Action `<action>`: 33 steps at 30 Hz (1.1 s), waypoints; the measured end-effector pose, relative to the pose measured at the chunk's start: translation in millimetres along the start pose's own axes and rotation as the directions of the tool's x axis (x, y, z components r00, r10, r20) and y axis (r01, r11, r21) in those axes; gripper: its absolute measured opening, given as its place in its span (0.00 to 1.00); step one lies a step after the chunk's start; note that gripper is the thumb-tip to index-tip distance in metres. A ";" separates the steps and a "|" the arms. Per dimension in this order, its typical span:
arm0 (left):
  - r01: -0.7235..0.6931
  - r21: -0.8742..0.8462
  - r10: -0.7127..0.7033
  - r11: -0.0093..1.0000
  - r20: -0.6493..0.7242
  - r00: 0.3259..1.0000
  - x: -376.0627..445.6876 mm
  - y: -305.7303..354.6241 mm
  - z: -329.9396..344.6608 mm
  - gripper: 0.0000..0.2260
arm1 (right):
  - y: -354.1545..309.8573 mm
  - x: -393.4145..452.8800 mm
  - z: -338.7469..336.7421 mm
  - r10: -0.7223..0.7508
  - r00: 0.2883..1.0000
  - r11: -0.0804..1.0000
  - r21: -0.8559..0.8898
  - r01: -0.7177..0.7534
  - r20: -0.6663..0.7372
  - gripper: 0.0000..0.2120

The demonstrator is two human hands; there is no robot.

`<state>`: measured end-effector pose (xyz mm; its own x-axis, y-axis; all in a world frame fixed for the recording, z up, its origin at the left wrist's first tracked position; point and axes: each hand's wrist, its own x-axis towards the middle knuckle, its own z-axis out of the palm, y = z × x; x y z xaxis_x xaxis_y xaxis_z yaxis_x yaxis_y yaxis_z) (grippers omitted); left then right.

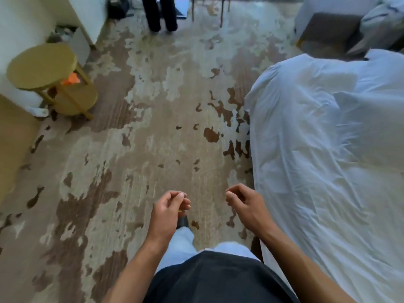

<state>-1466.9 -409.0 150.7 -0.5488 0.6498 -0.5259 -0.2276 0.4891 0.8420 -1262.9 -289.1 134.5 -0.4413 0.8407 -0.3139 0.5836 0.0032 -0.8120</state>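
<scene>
My left hand [169, 207] hangs in front of my body over the patterned carpet [153, 127], fingers loosely curled and holding nothing. A hand's width to its right, my right hand [243, 201] is held the same way, loosely curled and empty, close to the edge of the bed. The bed [328, 138] fills the right side, covered with a rumpled white sheet. Neither hand touches the sheet.
A round yellow two-tier side table [42, 65] stands at the left by the white wall, something orange on its lower shelf. Another person's dark-trousered legs [161, 14] stand at the far end of the carpet. A brown box [328, 29] and bedding lie top right.
</scene>
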 end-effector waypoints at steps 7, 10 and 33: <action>-0.136 0.162 0.067 0.977 0.374 0.925 175.5 150.0 54.7 0.09 | -39.0 119.1 -20.6 0.255 0.932 0.966 0.115 -0.233 -0.256 0.06; -0.206 0.170 0.104 0.964 0.472 0.875 248.9 204.1 87.3 0.09 | -50.5 191.4 -33.2 0.286 0.897 0.957 0.150 -0.249 -0.337 0.06; -0.235 0.250 0.090 0.940 0.482 0.872 821.3 569.2 263.0 0.10 | -197.3 888.6 -254.5 0.191 0.899 0.966 0.237 -0.102 -0.395 0.06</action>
<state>-1835.6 556.0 166.4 -0.1111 0.8906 -0.4410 0.1157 0.4523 0.8843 -1596.6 595.1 141.0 -0.0160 0.9698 -0.2433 0.4471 -0.2108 -0.8693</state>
